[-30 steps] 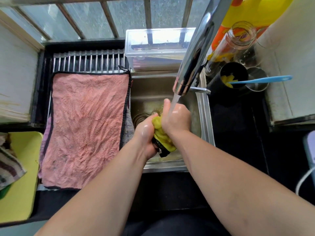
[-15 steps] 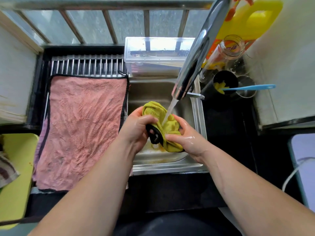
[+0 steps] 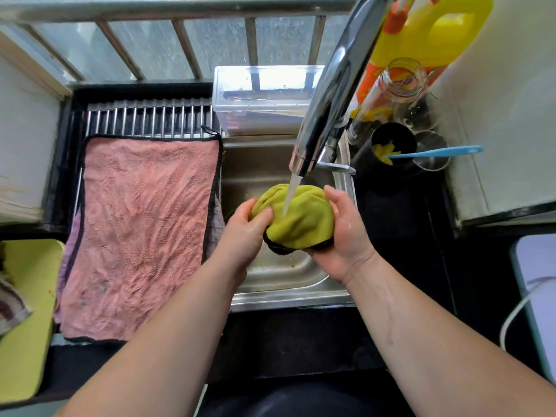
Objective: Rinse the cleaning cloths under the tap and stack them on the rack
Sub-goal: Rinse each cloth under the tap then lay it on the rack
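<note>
Over the sink (image 3: 288, 299) now: the green cloth (image 3: 304, 221), black-edged and bunched into a dome, sits right under the tap (image 3: 328, 94), and the water stream (image 3: 290, 194) lands on its top. The left hand (image 3: 243, 233) grips the cloth's left side, fingers (image 3: 264, 213) curled into the fabric. The right hand (image 3: 349, 236) clasps the other side, thumb up along the edge; its fingers are tucked under the cloth and out of sight.

Left of the sink, the pink cloth (image 3: 141, 230) lies spread flat on the rack (image 3: 147, 120), whose steel bars show bare at the far end. A grey-purple layer peeks out beneath its edges. Further left of the sink are a yellow-green board (image 3: 27, 326) and a striped cloth (image 3: 12, 302) at the frame edge.

Behind the sink stands a clear plastic box (image 3: 264, 97), and beyond it the barred window (image 3: 186, 43) with frosted panes. Right of the sink, on the black worktop (image 3: 397, 251), a yellow jug (image 3: 433, 34), a glass jar (image 3: 391, 91) and a black cup (image 3: 388, 145) with a blue-handled utensil (image 3: 436, 152) crowd against a white wall. A white cable (image 3: 517, 308) curls far right of the sink.
</note>
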